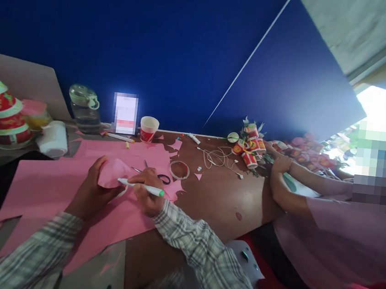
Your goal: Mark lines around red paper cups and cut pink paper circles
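Note:
My left hand [92, 192] is closed round a curved piece of pink paper [114, 173], holding it above the table. A white marker with a green end [152, 189] is gripped in my right hand [147, 194], its tip at or close to the pink paper's right edge; I cannot tell whether it touches. Below both hands lie large sheets of pink paper [40, 183]. Scissors [164, 178] with dark handles rest just beyond my right hand, partly hidden by it. A roll of clear tape [179, 170] lies to their right.
A paper cup [148, 129], a lit screen [125, 113] and a water bottle [84, 108] stand along the blue partition. Stacked red bowls [1, 115] are at far left. A white cable [217, 157] and decorated cups [250, 148] lie rightward, near another person's arms [289, 173].

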